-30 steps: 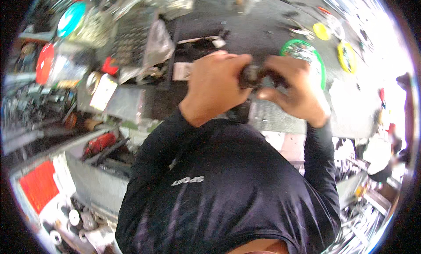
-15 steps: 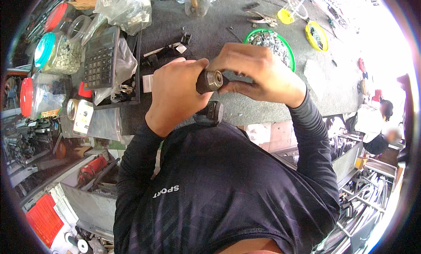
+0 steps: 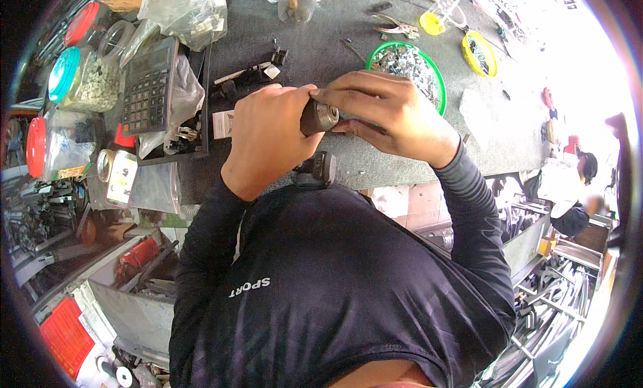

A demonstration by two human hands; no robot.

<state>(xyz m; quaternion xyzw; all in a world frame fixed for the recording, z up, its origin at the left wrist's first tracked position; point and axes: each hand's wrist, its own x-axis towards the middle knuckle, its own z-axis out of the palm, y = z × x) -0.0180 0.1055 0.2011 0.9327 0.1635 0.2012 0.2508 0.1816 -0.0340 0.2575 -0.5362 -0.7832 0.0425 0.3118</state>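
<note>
My left hand [image 3: 270, 135] is wrapped round a black power tool that looks like a cordless drill [image 3: 312, 118]. Its silver-ringed nose points right, and its boxy black base [image 3: 315, 169] hangs below, close to my shirt. Against the nose, my right hand [image 3: 395, 116] is curled with fingers bent over the top and thumb underneath. Whatever small thing those fingers may pinch is hidden. Just beyond my right hand stands a green-rimmed basket [image 3: 443, 93] full of small metal pieces. Left of my left hand lies a small white printed card [image 3: 222, 124].
A grey mat covers the bench [image 3: 254, 26]. At left are a calculator [image 3: 147, 90] on a black tray, lidded jars [image 3: 80, 80] and plastic bags [image 3: 184, 13]. Farther off lie pliers [image 3: 396, 27], a yellow basket [image 3: 479, 54] and black fittings [image 3: 251, 72]. Another person [image 3: 569, 187] is at far right.
My right fingers have closed in on the tool's nose, with fingertips nearer my left hand. The tool has turned slightly, so its end faces more to the right. The view has shifted a little.
</note>
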